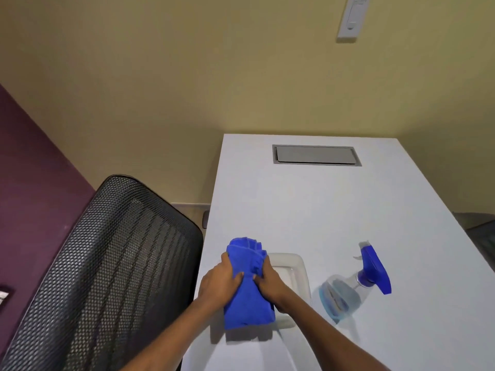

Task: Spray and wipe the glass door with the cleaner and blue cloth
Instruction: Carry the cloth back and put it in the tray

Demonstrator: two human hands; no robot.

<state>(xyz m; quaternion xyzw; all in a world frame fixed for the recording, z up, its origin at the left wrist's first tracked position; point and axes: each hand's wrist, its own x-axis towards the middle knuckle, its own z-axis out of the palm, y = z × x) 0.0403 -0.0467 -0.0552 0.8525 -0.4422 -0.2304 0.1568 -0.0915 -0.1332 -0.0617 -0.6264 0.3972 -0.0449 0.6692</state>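
Observation:
The blue cloth is bunched lengthwise and held just above the white table near its front left edge. My left hand grips the cloth's left side. My right hand grips its right side, so both hands squeeze it between them. A clear spray bottle of cleaner with a blue trigger head stands on the table to the right of my hands, apart from them. No glass door is in view.
A white tray lies on the table under and behind the cloth. A grey cable hatch sits at the table's far end. A black mesh office chair stands close on the left. Beige wall behind, purple wall on the left.

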